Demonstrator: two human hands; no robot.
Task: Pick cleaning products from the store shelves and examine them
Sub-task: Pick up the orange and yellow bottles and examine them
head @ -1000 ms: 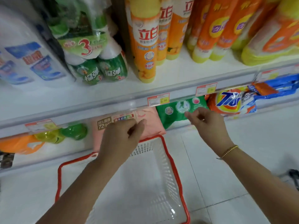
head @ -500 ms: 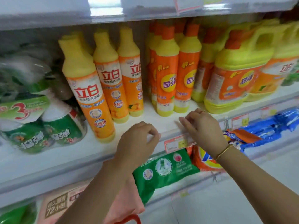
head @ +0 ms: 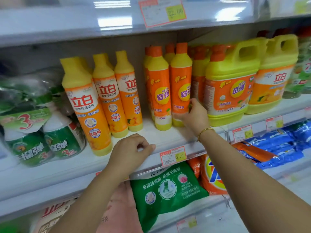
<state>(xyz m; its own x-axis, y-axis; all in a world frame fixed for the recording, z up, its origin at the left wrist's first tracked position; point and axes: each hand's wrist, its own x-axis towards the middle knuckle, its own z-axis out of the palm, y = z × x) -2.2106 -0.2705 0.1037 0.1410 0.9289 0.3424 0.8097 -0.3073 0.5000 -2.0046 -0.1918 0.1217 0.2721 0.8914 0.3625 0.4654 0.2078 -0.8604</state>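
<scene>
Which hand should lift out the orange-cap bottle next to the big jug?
Right. The right hand curls round the orange-capped bottle low down; the left hand rests at the shelf edge, apart from it.

Not much to go on here, just two bare arms, bare all the way to the frame edge. The right hand (head: 193, 116) has a thin bracelet (head: 204, 132) at the wrist, one strand of small round gold-coloured beads, sitting pretty snug. The left hand (head: 133, 148) and its wrist are plain.
</scene>
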